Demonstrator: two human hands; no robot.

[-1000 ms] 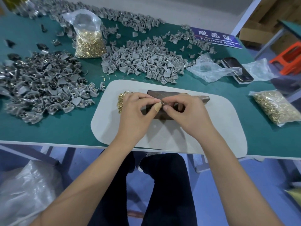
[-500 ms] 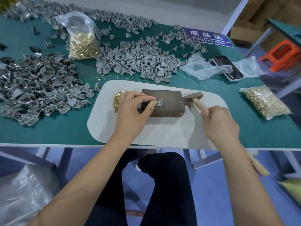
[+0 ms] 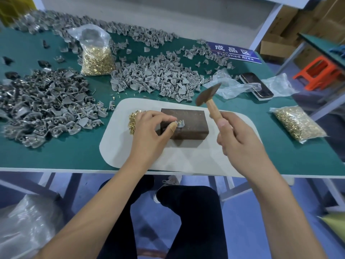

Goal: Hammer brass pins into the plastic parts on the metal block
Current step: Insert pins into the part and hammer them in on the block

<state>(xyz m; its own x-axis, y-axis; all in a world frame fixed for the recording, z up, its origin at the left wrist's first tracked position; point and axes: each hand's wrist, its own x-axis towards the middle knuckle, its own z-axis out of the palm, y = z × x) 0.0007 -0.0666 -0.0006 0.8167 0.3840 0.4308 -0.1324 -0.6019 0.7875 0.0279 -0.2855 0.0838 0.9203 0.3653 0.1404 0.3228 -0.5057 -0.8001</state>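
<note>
My left hand (image 3: 149, 131) pinches a small grey plastic part (image 3: 180, 124) between thumb and fingertips, holding it down on the near left of the dark, pitted metal block (image 3: 188, 122); a short brass pin (image 3: 180, 121) stands upright in the part. My right hand (image 3: 240, 141) is wrapped around the pale wooden handle of the hammer (image 3: 210, 98), thumb lying up the shaft, the dull brown head raised and tilted over the block's far right corner, clear of it. The block sits on a smooth off-white mat (image 3: 233, 161) with rounded corners. A loose heap of shiny brass pins (image 3: 133, 121) lies on the mat just beside my left hand. Beyond, on the green table (image 3: 65, 156), lie jagged piles of grey plastic parts (image 3: 158, 77) and a crinkled clear bag of pins (image 3: 98, 57).
</note>
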